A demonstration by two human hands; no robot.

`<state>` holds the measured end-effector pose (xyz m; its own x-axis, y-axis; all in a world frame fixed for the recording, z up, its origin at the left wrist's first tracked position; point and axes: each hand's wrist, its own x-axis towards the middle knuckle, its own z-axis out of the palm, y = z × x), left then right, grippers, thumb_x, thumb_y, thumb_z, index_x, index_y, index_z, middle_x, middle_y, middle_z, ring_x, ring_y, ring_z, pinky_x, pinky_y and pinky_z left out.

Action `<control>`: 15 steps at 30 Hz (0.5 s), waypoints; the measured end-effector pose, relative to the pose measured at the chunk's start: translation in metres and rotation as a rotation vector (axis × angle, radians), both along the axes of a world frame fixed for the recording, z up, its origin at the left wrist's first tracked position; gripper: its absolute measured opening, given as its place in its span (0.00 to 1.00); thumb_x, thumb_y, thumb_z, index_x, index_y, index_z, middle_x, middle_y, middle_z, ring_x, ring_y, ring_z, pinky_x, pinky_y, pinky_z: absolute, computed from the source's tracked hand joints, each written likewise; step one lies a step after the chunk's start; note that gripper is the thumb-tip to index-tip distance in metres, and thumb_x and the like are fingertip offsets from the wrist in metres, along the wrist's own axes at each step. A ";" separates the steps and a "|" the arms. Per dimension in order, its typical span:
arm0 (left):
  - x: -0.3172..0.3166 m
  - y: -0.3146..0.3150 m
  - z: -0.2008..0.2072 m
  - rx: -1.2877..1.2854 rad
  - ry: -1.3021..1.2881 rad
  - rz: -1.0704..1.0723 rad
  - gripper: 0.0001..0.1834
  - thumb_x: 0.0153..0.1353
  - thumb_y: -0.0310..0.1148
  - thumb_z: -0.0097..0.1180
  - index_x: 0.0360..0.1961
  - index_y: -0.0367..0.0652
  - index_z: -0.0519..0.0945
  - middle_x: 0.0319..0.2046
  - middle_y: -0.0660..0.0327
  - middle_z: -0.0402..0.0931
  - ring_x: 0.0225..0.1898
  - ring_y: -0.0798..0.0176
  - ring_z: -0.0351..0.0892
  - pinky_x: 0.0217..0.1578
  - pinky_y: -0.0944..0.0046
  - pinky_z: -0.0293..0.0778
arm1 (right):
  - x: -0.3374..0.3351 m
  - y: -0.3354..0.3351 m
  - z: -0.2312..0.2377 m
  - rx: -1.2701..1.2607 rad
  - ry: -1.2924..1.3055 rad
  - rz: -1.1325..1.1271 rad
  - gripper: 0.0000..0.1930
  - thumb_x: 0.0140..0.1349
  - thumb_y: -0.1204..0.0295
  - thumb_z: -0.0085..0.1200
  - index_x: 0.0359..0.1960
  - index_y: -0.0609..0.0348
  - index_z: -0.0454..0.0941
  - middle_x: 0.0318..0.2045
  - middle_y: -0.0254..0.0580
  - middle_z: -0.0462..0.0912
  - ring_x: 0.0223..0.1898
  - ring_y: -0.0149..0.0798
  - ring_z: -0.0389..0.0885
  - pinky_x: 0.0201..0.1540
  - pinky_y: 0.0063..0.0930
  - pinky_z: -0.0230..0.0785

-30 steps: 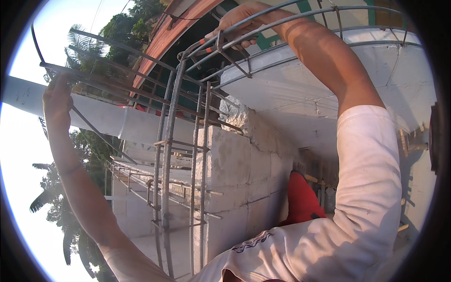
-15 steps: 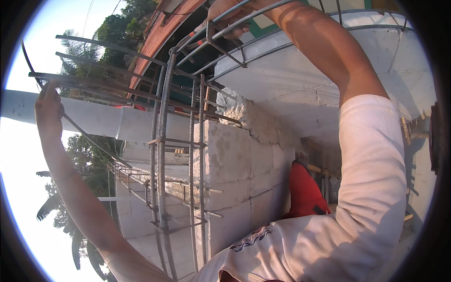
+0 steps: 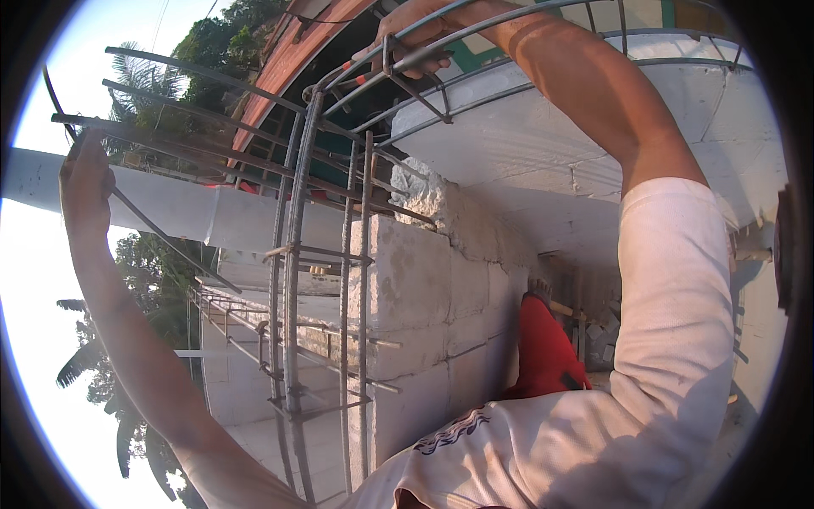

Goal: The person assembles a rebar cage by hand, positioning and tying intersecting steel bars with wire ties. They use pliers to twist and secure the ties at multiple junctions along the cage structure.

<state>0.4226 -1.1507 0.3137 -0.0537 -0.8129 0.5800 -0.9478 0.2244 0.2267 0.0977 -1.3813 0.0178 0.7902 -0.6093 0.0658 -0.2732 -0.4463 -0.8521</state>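
My left hand [image 3: 87,182] is raised at the far left, its fingers closed round a thin dark steel rod [image 3: 170,236] that slants down to the right. It is beside the end of a horizontal rebar [image 3: 136,130] of the cage. My right hand [image 3: 415,30] reaches up to the top, behind the bars of a horizontal rebar cage [image 3: 475,32]. Its fingers are curled; what they hold is blurred and partly hidden by the bars. Small orange-red pieces [image 3: 346,69] show just left of it. An upright rebar column cage [image 3: 292,246] stands between my arms.
A pale block wall [image 3: 415,288] with a broken top corner rises right of the column. Rebar ends jut out leftwards. A large grey pipe [image 3: 170,204] crosses behind my left hand. My red-clad leg [image 3: 547,352] is below, near rubble [image 3: 598,335].
The view has shifted slightly. My left hand still holds the rod and sits a little higher in the picture. My right fingers have moved slightly among the bars.
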 end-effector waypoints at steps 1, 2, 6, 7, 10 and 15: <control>0.002 -0.004 0.005 -0.002 -0.028 -0.002 0.15 0.70 0.38 0.53 0.50 0.39 0.80 0.19 0.76 0.57 0.17 0.82 0.52 0.17 0.74 0.46 | -0.003 -0.003 0.002 -0.021 0.010 -0.011 0.14 0.66 0.64 0.51 0.34 0.63 0.81 0.24 0.47 0.82 0.27 0.49 0.83 0.29 0.43 0.74; 0.006 -0.001 0.005 -0.011 -0.010 0.036 0.15 0.70 0.38 0.52 0.50 0.40 0.80 0.19 0.76 0.57 0.17 0.82 0.52 0.17 0.74 0.46 | 0.002 -0.003 0.003 -0.035 0.018 -0.002 0.13 0.66 0.64 0.51 0.34 0.63 0.81 0.24 0.47 0.82 0.27 0.50 0.83 0.28 0.43 0.74; 0.013 0.004 0.000 -0.047 -0.042 0.083 0.17 0.71 0.38 0.51 0.53 0.39 0.80 0.19 0.76 0.57 0.17 0.81 0.52 0.18 0.74 0.46 | 0.007 -0.008 0.010 -0.167 0.037 -0.032 0.12 0.65 0.65 0.52 0.34 0.63 0.81 0.23 0.47 0.82 0.26 0.50 0.83 0.28 0.43 0.74; 0.013 0.005 -0.001 -0.056 -0.076 0.071 0.18 0.71 0.38 0.51 0.53 0.38 0.79 0.19 0.76 0.57 0.18 0.81 0.51 0.18 0.75 0.46 | 0.005 -0.008 0.011 -0.219 0.044 -0.059 0.12 0.65 0.65 0.52 0.34 0.63 0.81 0.23 0.47 0.82 0.26 0.50 0.83 0.28 0.43 0.74; 0.018 0.003 0.004 -0.050 -0.324 0.021 0.19 0.70 0.38 0.51 0.56 0.37 0.78 0.20 0.76 0.57 0.18 0.81 0.51 0.19 0.74 0.46 | 0.002 -0.014 0.010 -0.558 0.140 -0.182 0.11 0.64 0.66 0.53 0.33 0.62 0.81 0.23 0.47 0.82 0.26 0.50 0.83 0.27 0.43 0.74; 0.017 0.004 0.004 -0.001 -0.262 0.017 0.15 0.70 0.33 0.49 0.54 0.39 0.77 0.21 0.74 0.56 0.19 0.81 0.53 0.18 0.74 0.49 | 0.014 -0.015 -0.006 -1.117 0.061 -0.197 0.09 0.54 0.68 0.58 0.29 0.62 0.80 0.28 0.58 0.84 0.32 0.60 0.84 0.32 0.49 0.75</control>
